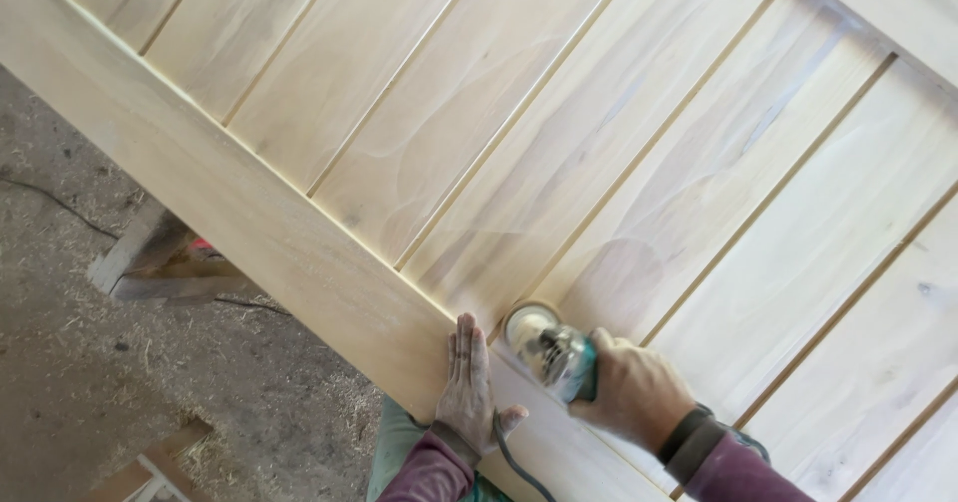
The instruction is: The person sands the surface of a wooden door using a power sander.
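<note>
**At the frame edge: a sander on a panelled door**

Near the lower middle, the small teal-and-metal handheld disc sander [547,347] rests on the pale, grooved wooden door panel [559,133], gripped by the closed right hand [631,392]. Left hand [467,382] lies flat, fingers extended, holding nothing, on the plain frame rail [230,198]. Beyond the rail's edge lies a grey, sawdust-strewn concrete floor [120,382] with a black cable [50,205].

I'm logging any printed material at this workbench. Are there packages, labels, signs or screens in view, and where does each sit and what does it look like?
None in view: no package, label, sign or screen.
What shows is a pale wooden panel of grooved boards, the left hand flat on its frame, the right hand gripping a teal and metal power sander, and a sawdust-strewn floor.
</note>
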